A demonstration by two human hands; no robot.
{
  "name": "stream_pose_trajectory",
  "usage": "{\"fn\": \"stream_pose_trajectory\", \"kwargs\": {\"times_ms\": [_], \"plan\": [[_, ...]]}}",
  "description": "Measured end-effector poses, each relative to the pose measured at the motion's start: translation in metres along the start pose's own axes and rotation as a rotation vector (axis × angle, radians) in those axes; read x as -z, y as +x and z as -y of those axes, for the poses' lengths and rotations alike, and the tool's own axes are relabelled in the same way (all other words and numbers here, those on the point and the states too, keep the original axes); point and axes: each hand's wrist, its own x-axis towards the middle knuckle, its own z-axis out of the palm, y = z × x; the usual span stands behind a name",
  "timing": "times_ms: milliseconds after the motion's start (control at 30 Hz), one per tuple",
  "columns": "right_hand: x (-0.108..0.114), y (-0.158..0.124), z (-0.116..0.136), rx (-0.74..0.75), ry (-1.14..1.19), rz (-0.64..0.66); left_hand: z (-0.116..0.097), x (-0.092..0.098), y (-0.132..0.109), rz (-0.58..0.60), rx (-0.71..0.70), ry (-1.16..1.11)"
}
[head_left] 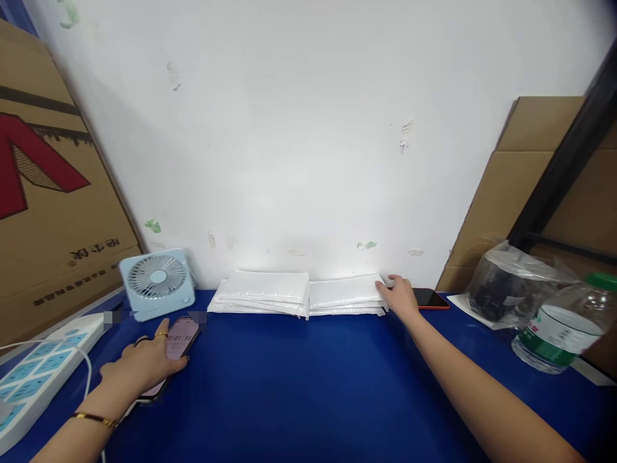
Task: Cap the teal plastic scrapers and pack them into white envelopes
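My left hand (139,363) lies across a smartphone (182,337) on the table, its fingers spread and its thumb by the phone's right edge. Large digits show on the lit screen, and part of the phone is hidden under the hand. My right hand (401,297) is at the right end of a low stack of white padded mailers (344,292), touching it with fingers apart. Beside that stack, to its left, is another pile of white padded mailers (267,286). Both piles lie flat against the wall.
A light blue fan (158,283) and a white power strip (45,366) with a cable are on the left, near a cardboard box (53,161). On the right are a dark phone (429,298), a plastic-wrapped dark item (499,283) and a water bottle (559,331).
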Motion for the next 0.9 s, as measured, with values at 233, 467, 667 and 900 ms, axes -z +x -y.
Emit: {"fn": "stream_pose_trajectory", "kwargs": {"times_ms": [233, 467, 667, 900], "plan": [[-0.036, -0.081, 0.118, 0.888, -0.104, 0.221, -0.097, 0.042, 0.008, -0.116, -0.591, -0.063], [-0.071, -0.078, 0.165, 0.966, -0.241, 0.256, -0.15, 0.045, 0.045, -0.154, -0.863, -0.097], [-0.011, -0.079, 0.2, 0.76, 0.268, 0.073, -0.155, 0.085, 0.032, -0.269, -0.891, -0.514], [0.06, -0.122, 0.16, 0.394, 0.556, 0.121, -0.218, 0.053, -0.097, -0.339, -0.862, -0.584]]}}
